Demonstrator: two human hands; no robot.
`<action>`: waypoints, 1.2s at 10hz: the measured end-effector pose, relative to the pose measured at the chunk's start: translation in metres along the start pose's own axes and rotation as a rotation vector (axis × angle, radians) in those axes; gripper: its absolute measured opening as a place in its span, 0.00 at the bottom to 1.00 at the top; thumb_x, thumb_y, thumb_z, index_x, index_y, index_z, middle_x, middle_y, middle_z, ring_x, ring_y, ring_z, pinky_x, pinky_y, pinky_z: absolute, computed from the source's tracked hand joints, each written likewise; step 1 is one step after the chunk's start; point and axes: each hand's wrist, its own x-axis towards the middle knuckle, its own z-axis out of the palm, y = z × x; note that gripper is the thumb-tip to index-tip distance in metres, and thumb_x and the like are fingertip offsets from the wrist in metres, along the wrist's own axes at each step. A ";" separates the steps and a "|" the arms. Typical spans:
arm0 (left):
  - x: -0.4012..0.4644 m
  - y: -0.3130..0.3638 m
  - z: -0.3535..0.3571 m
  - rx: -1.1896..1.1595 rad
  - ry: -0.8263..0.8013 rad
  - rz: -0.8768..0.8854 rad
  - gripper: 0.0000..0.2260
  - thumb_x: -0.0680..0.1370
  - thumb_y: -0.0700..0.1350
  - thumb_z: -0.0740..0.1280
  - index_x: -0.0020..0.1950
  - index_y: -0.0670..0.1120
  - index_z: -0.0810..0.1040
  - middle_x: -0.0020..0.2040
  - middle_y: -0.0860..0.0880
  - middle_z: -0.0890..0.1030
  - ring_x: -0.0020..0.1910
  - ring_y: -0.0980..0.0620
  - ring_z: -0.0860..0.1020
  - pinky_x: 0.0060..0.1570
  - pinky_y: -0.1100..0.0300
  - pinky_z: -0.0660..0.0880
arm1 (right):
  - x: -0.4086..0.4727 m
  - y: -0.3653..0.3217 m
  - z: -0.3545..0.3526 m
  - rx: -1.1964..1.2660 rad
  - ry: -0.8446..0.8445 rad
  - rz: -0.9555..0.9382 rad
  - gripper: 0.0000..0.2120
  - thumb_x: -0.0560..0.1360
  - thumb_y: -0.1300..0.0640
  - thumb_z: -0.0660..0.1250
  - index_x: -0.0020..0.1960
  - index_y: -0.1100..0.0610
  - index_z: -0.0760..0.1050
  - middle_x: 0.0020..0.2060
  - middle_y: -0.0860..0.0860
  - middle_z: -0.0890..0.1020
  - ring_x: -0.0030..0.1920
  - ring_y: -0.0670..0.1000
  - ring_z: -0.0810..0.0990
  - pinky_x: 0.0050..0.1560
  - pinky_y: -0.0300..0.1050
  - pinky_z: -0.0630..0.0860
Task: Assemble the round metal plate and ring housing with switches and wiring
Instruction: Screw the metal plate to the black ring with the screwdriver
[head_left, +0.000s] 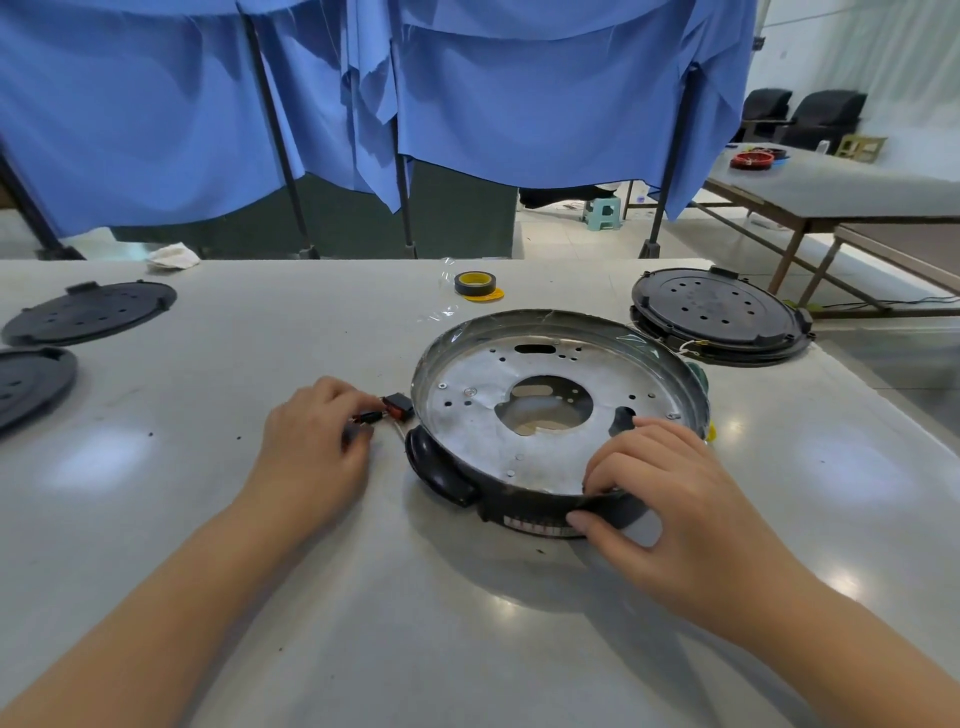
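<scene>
A black ring housing (524, 501) with a round metal plate (467, 421) seated inside it lies at the middle of the grey table. The plate has a large centre hole and several small ones. My right hand (670, 499) grips the housing's near rim, fingers inside on the plate, thumb on the outer wall. To the left of the housing, my left hand (311, 441) pinches the wiring of a small black-and-red switch (399, 408) that lies against the ring's outer wall. A black handle (436, 470) sticks out at the housing's near left.
Another black round unit (719, 314) sits at the right rear, touching the housing. Two black round covers (91, 312) (28, 384) lie at the far left. A roll of dark tape (475, 285) stands behind the housing. Blue cloth hangs beyond the table's far edge.
</scene>
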 end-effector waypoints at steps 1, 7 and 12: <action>-0.003 0.000 0.009 0.121 -0.052 0.073 0.12 0.72 0.36 0.71 0.53 0.47 0.84 0.49 0.46 0.79 0.48 0.40 0.77 0.52 0.47 0.68 | 0.000 0.000 0.001 -0.001 0.015 0.002 0.08 0.71 0.47 0.68 0.39 0.52 0.76 0.39 0.42 0.77 0.43 0.47 0.76 0.60 0.46 0.69; -0.006 0.012 0.011 0.211 -0.067 0.210 0.04 0.71 0.36 0.71 0.45 0.41 0.80 0.45 0.45 0.80 0.49 0.39 0.77 0.57 0.45 0.68 | -0.002 -0.001 0.002 0.000 0.017 0.008 0.08 0.71 0.46 0.66 0.40 0.51 0.75 0.40 0.42 0.77 0.45 0.46 0.76 0.56 0.46 0.71; -0.005 0.059 -0.039 -0.518 0.008 0.037 0.07 0.74 0.42 0.70 0.40 0.54 0.81 0.38 0.57 0.82 0.40 0.58 0.80 0.40 0.74 0.71 | -0.002 -0.003 0.001 0.007 0.015 0.037 0.07 0.70 0.47 0.67 0.40 0.50 0.75 0.40 0.41 0.77 0.45 0.45 0.75 0.57 0.44 0.70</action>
